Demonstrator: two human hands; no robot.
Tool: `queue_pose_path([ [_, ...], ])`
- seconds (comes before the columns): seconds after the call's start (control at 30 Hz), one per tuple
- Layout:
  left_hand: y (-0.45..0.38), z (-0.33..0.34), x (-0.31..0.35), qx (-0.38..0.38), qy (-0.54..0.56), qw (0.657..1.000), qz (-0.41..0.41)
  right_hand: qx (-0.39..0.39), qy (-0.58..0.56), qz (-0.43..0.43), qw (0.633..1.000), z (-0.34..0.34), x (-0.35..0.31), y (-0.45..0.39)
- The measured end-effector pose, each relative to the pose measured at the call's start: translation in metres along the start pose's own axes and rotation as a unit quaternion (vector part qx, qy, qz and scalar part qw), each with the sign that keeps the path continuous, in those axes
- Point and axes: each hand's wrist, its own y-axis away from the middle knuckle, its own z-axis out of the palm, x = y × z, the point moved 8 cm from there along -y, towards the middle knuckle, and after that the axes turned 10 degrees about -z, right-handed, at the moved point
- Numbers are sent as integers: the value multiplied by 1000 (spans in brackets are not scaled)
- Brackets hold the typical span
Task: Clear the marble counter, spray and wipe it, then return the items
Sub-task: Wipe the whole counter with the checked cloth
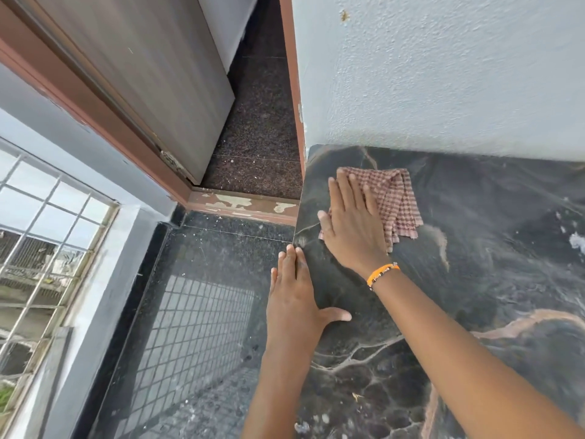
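Dark veined marble counter (pixel 474 248), checked cloth (pixel 395 198) under right hand (pixel 351 226)

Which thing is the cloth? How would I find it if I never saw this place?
Find the dark marble counter under the white wall. Near its far left corner, by the doorway, the right hand presses flat on the cloth. It is the only soft, folded thing there, checked pink and white.
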Motion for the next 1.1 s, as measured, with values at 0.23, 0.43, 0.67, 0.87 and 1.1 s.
queue_pose_path([
  [0.23, 3, -4, 3, 12, -3, 1000, -3, -33, -25, -77, 996, 9, -33, -78],
  [0.43, 12, -4, 6, 44, -5, 999, -20, -20, -16, -19, 999, 2, -15, -83],
  [0.67, 32, 17, 45, 41, -12, 998, 51, 8, -18, 44, 999, -11, 54, -40],
  [0.87, 37, 30, 56, 17, -35, 998, 44, 32, 0, 137, 990, -27, 157, 18],
  [1.1, 33, 27, 61, 12, -59, 997, 40, 46, 13, 254, 966, -43, 243, 79],
])
